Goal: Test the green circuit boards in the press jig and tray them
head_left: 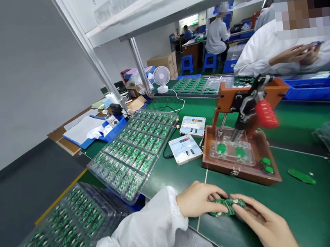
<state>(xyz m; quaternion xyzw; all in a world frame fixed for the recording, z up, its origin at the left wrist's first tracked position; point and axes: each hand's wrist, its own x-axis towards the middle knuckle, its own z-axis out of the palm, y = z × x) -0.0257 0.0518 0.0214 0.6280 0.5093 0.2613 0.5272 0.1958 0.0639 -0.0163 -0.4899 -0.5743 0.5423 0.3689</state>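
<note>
Near the front edge of the green bench, my left hand [202,199] grips one end of a green circuit board [227,206] between thumb and fingers. My right hand [263,217] pinches its other end, so both hands hold the piece level just above the bench top. Whether it is one board or a few joined together, I cannot tell. Beyond my hands stands a brown test fixture [238,143] with a red-handled toggle clamp [266,113]. Two round green boards sit under its clear plate. A loose green board [302,176] lies to the right.
Two white counter boxes [185,149] with red digits stand left of the fixture. A clear tray of boards [135,150] lies farther left, with stacked trays [61,236] lower down. Behind are a small fan [162,78], a blue bin [320,86] and a co-worker in white [263,50].
</note>
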